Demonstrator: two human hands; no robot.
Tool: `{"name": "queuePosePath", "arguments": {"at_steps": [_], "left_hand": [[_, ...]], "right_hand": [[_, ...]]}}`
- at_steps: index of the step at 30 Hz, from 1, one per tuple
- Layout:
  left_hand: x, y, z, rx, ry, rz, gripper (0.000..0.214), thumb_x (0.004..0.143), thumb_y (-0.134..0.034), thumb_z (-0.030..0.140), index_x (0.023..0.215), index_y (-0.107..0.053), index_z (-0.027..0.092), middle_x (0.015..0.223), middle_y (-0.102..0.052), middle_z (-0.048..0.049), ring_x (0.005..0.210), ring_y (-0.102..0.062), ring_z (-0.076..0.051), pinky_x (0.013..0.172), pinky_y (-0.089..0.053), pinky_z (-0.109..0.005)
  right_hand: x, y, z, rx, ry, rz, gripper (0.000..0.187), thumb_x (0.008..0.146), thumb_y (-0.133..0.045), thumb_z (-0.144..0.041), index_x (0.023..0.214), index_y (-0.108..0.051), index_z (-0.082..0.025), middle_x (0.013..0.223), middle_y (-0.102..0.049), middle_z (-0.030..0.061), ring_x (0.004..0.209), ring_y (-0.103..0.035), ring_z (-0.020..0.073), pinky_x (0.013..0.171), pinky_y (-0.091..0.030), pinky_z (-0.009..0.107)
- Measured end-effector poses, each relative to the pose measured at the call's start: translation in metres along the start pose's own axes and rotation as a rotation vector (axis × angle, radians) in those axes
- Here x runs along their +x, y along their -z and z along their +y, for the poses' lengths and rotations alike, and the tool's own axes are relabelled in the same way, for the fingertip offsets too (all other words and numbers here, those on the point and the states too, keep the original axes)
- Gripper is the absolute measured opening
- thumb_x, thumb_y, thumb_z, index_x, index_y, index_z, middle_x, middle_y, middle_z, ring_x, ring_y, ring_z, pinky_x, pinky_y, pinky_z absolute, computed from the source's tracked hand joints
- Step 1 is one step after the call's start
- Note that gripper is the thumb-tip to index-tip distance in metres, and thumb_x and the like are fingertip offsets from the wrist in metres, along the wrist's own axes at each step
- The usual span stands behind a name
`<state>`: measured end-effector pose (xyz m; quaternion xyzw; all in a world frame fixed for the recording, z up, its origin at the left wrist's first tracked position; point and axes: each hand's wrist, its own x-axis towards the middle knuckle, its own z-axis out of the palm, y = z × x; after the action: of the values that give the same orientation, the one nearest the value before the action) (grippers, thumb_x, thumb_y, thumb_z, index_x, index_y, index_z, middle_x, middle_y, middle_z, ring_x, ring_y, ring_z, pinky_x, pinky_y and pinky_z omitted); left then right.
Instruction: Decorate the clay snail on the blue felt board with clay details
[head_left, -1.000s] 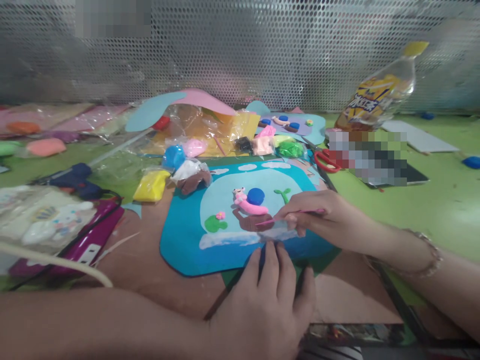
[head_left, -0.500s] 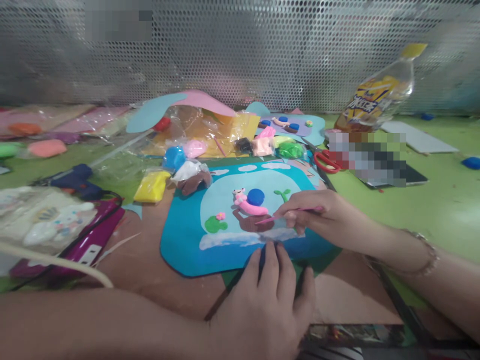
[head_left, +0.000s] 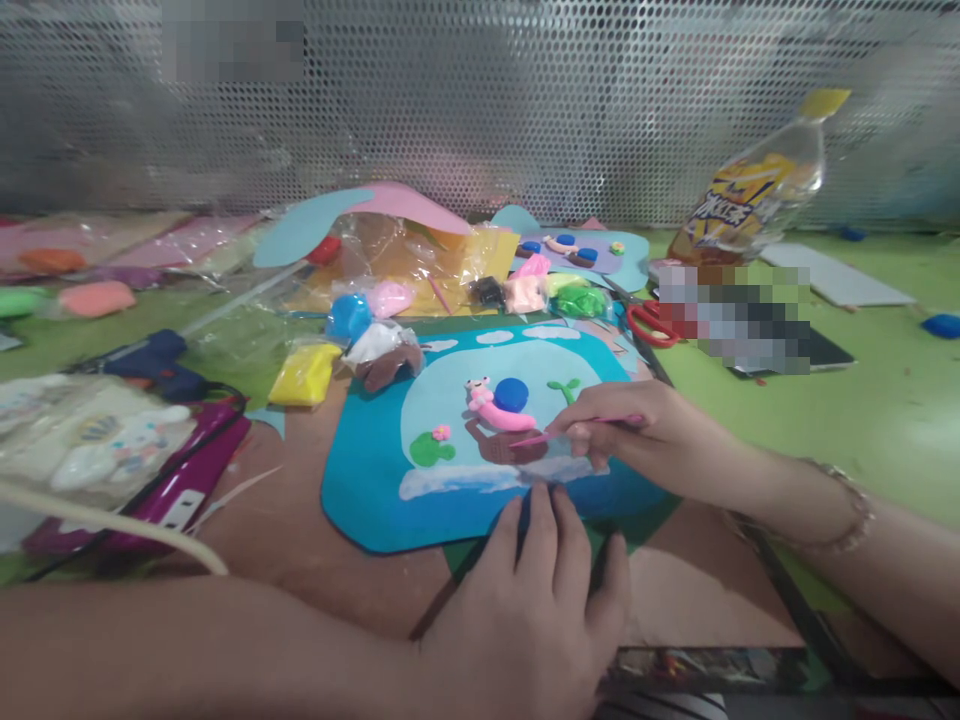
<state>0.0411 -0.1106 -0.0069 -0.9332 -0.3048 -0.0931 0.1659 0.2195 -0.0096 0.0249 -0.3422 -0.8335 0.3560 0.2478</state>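
Observation:
A blue paper picture (head_left: 360, 480) lies before me, with clay shapes on its pale middle. Among them are a pink clay worm-like figure (head_left: 499, 412) with eyes, a blue clay disc (head_left: 511, 394), a green sprout (head_left: 563, 389) and a green patch with a pink flower (head_left: 433, 448). My right hand (head_left: 630, 425) grips a slim pink clay tool (head_left: 534, 438), its tip on the brown clay piece (head_left: 499, 445) under the worm. Fingers stretched and slightly spread, my left hand (head_left: 536, 590) rests flat at the picture's lower edge.
Behind the picture are bagged clay lumps, including a yellow packet (head_left: 304, 374), and red-handled scissors (head_left: 652, 323). At left are a blue glue gun (head_left: 157, 362) and a purple case (head_left: 191, 470). A tilted drink bottle (head_left: 750, 190) stands back right, by a perforated metal panel (head_left: 480, 100).
The pink tool's tip has shifted very slightly over the brown clay. Both hands stay in nearly the same place.

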Motion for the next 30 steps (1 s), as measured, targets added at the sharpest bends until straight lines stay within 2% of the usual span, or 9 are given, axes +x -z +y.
{"name": "queuePosePath", "arguments": {"at_steps": [19,24,30], "left_hand": [[0.0002,0.0,-0.0006,-0.008,-0.007,-0.031,0.057,0.088,-0.035,0.054,0.127,-0.042,0.013,0.116,-0.057,-0.0223,0.106,-0.054,-0.033,0.087,-0.041,-0.045],[0.0008,-0.0013,0.0002,-0.001,0.017,0.017,0.056,0.088,-0.035,0.055,0.125,-0.045,0.014,0.113,-0.059,-0.0215,0.104,-0.056,-0.033,0.085,-0.043,-0.044],[0.0017,0.0006,-0.0001,-0.009,0.008,-0.017,0.058,0.087,-0.035,0.056,0.126,-0.044,0.014,0.115,-0.058,-0.0214,0.105,-0.056,-0.035,0.084,-0.044,-0.043]], "right_hand": [[0.0,0.0001,-0.0043,-0.025,0.036,-0.023,0.021,0.09,-0.048,-0.025,0.092,-0.066,-0.016,0.074,-0.065,0.003,0.053,-0.057,0.0075,0.05,-0.048,0.019],[-0.0005,0.0001,-0.0041,-0.038,0.029,-0.026,0.021,0.09,-0.047,-0.025,0.095,-0.066,-0.018,0.075,-0.064,0.0024,0.053,-0.056,0.0071,0.051,-0.049,0.018],[-0.0016,-0.0007,-0.0034,-0.056,0.065,-0.021,0.02,0.09,-0.047,-0.022,0.096,-0.065,-0.019,0.075,-0.063,0.0009,0.053,-0.056,0.0062,0.052,-0.049,0.017]]}}
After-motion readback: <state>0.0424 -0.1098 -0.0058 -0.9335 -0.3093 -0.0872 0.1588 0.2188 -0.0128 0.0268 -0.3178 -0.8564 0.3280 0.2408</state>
